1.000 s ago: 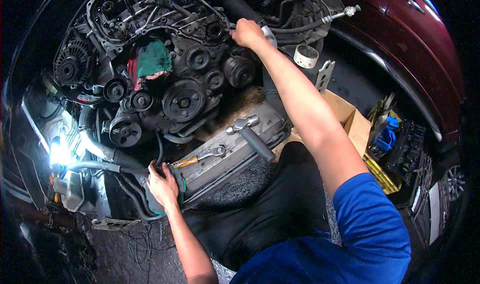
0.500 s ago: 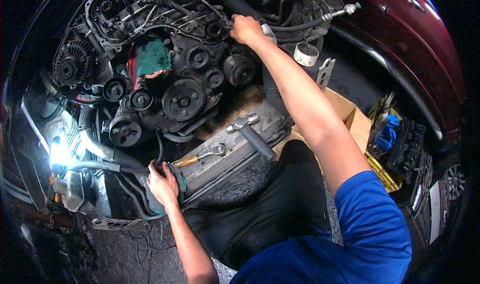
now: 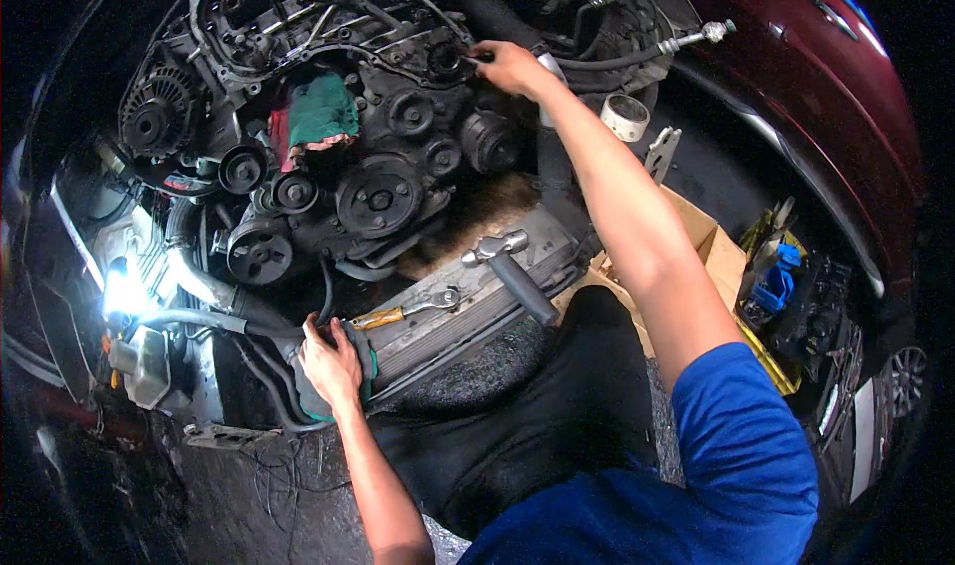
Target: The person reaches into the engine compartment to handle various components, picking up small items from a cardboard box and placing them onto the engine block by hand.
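An opened car engine point(image 3: 288, 68) with its cover off fills the upper left, pulleys point(image 3: 378, 197) along its near side. Out at the right end of its upper edge, my right hand point(image 3: 512, 70) is closed, thumb and fingertips together; what they hold, if anything, is too small to make out. My left hand point(image 3: 333, 366) rests with parted fingers on a grey-green cloth point(image 3: 364, 351) at the left end of the radiator point(image 3: 438, 344). A ratchet wrench point(image 3: 403, 309) lies just right of that hand, and a ball-peen hammer point(image 3: 517, 282) farther right on the radiator.
A green and red rag point(image 3: 323, 112) sits on the engine. Bright lamp point(image 3: 121, 291) at left, with hoses point(image 3: 269, 366) near it. A tape roll point(image 3: 625, 117), an open cardboard box point(image 3: 696, 237) and a yellow tray point(image 3: 771, 351) of tools stand at right, beside a dark red car panel point(image 3: 826, 78).
My right hand has shifted slightly at the engine's edge, its fingertips now pinched together. The whole view has moved a little, while my left hand stays on the cloth.
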Demonstrator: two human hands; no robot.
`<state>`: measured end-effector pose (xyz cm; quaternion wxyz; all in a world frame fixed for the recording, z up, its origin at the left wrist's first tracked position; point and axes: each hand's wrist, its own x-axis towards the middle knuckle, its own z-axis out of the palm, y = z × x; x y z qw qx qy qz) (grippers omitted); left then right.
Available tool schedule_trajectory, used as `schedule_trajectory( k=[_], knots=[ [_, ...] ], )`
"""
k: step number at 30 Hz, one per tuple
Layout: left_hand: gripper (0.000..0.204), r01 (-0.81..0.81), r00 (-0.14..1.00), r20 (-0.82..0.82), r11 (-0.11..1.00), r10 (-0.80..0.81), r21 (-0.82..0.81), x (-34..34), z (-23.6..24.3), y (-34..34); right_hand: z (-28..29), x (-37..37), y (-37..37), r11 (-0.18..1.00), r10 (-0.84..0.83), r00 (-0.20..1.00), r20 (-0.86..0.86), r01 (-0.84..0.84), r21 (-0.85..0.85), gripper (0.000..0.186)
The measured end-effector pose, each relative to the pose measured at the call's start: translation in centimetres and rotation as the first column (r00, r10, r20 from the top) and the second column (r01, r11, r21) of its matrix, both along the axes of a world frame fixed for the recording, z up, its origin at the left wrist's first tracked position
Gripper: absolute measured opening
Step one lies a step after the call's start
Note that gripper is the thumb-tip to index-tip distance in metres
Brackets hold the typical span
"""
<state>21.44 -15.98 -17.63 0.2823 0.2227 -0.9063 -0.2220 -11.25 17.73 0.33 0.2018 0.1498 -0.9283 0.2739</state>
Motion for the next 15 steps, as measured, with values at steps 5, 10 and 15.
schedule_trajectory(
  k=[5, 10, 15],
  knots=[
    [0.036, -0.023, 0.999, -0.030, 0.997, 0.021, -0.076, 0.3, 0.1, 0.0, -2.4, 3.9, 1.3, 0.746, 0.345, 0.916, 0.204, -0.136, -0.652, 0.037],
    [0.037, -0.033, 0.999, 0.010, 0.998, 0.034, -0.062, 0.2, 0.2, 0.2, -3.8, 9.5, 2.9, 0.575, 0.476, 0.859, 0.188, -0.142, -0.806, 0.045],
    [0.036, 0.001, 1.000, 0.018, 1.000, -0.002, 0.021, -0.1, -0.7, -0.4, -6.4, 13.2, 6.0, 0.334, 0.632, 0.772, 0.070, -0.190, -0.923, 0.046]
  ],
)
